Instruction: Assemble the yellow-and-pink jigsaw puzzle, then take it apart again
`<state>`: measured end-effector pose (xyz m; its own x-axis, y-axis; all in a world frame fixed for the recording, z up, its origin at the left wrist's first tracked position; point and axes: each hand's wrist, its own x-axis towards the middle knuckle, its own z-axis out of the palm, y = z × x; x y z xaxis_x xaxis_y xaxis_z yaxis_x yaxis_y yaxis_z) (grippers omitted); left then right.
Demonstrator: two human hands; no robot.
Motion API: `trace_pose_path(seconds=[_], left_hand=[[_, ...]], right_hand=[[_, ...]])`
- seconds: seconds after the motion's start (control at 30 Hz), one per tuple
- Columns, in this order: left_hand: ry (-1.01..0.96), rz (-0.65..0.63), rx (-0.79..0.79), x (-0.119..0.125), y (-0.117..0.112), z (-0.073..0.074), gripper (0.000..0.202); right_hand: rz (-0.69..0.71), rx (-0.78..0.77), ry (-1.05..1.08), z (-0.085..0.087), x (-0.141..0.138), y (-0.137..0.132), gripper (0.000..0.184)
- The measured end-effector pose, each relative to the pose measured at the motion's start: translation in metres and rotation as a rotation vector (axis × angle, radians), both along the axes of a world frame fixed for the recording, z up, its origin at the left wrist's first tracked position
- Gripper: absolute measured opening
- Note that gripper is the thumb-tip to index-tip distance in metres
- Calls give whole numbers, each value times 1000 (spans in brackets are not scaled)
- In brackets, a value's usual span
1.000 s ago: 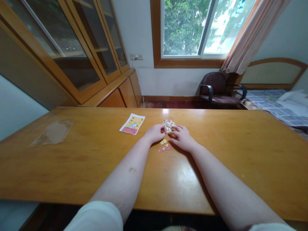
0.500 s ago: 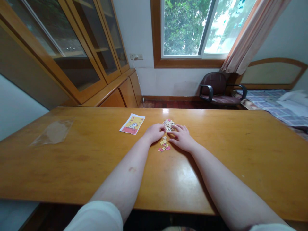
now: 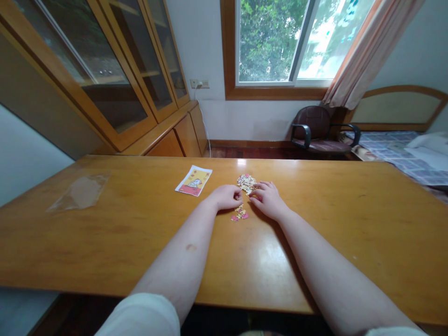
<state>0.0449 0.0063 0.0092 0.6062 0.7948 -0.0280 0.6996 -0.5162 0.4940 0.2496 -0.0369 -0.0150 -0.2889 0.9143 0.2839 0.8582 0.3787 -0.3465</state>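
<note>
Glossy orange-brown wood fills the lower view: a wide table (image 3: 140, 233) in a bedroom, with both forearms stretched across it. At its middle lies a heap of jigsaw pieces (image 3: 246, 181), mostly face-down and pale. A smaller cluster of red and yellow pieces (image 3: 240, 214) sits just nearer, between the two hands.

The left hand (image 3: 227, 197) rests loosely curled beside that cluster, fingers tucked under; whether it pinches a piece I cannot tell. The right hand (image 3: 268, 200) lies knuckles up with its fingertips at the heap's near edge. A pink speck shows by the thumb, but a grip is not clear.

The pieces look tiny and light on a slick top, so a sweeping wrist could scatter the sorted cluster back into the heap, or flick a piece away towards the floor.

A printed picture card (image 3: 193, 180) lies left of the heap, and a clear plastic bag (image 3: 80, 195) lies far to the left. Behind stand a glass-fronted cabinet (image 3: 105, 70), a window (image 3: 280, 42) with a pink curtain (image 3: 364, 51), a dark armchair (image 3: 318, 130) and a bed (image 3: 402, 149)
</note>
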Motion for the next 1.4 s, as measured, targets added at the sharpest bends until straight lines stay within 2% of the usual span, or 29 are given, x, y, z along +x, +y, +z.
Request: trace_pose_path(seconds=[0.1,0.23,0.4,0.57,0.7,0.93,1.07,1.17,1.23,1.4], left_hand=[[-68,-3,-37,0,2,-2,11],[-100,34,3,1,3,-2,9],[-56,-2,-23,2,2,0,15],[-119,24,20,2,2,0,20],[-53,16,36,5,3,-1,29],[-63,5,76,6,4,-5,38],[-99,33,114,5,6,-9,37],[-93,54,119,5,7,-11,33],[-91,65,121,5,7,-11,29],[-76,75,120,5,7,-10,21]], right_hand=[[-48,25,34,-1,1,1,18],[-85,28,62,-4,2,3,19],[-23,16,37,-4,3,3,20],[15,-11,31,-3,3,2,19],[23,-28,24,-2,2,1,16],[186,-64,89,4,-1,-4,13],[60,-9,49,2,-1,-2,17],[-27,-8,-10,0,0,-2,28],[-29,-27,-35,0,-1,-2,34],[57,-78,7,3,-2,-3,21]])
